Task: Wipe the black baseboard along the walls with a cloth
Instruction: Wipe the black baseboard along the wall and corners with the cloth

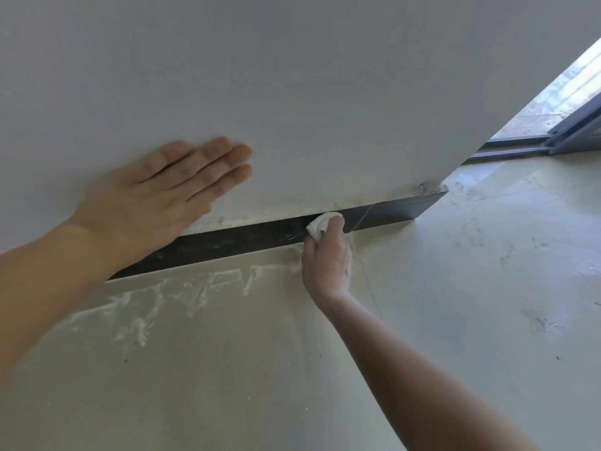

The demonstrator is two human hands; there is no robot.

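With my left hand (156, 193) flat on the wall (325, 92), my right hand (328, 255) grips the cloth (320, 224) against the baseboard (244, 237); I'd press firmly toward its dusty corner end.

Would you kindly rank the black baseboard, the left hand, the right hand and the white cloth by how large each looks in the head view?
1. black baseboard and left hand: similar in area, left unranked; the hand is nearer the camera.
2. right hand.
3. white cloth, smallest.
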